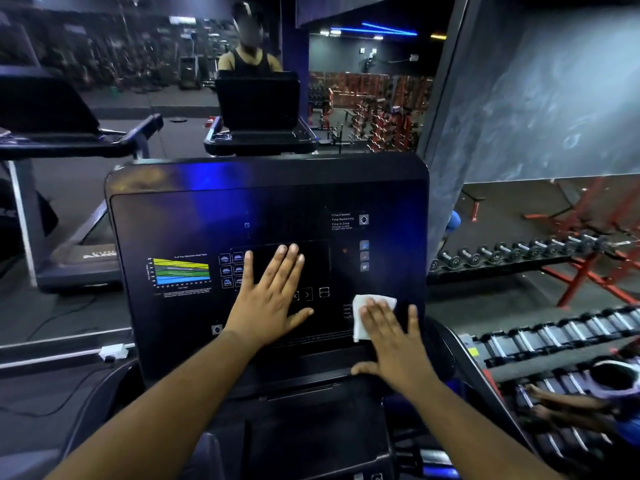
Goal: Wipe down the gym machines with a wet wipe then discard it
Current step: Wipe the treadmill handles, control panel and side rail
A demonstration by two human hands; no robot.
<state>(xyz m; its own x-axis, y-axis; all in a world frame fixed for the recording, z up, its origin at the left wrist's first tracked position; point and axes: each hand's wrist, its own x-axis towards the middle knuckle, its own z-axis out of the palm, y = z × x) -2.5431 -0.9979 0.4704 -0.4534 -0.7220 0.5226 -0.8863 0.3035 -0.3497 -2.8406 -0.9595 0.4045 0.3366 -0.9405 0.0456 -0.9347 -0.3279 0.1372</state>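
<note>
A mirror [194, 81] faces the machine, reflecting the person and the console's back. Dumbbell racks [519, 252] line the right side, with red frames [595, 268] behind them, and a second treadmill [65, 140] stands to the left. On the treadmill console [270, 188] the left hand [270, 289] lies flat, fingers straight, over the dark centre panel beside the coloured chart [181, 271]. The right hand [394, 344] presses the wet wipe [367, 311] flat against the console's lower right corner, fingers spread, covering much of it. The white wipe's long axis runs up the panel, tilted slightly right.
</note>
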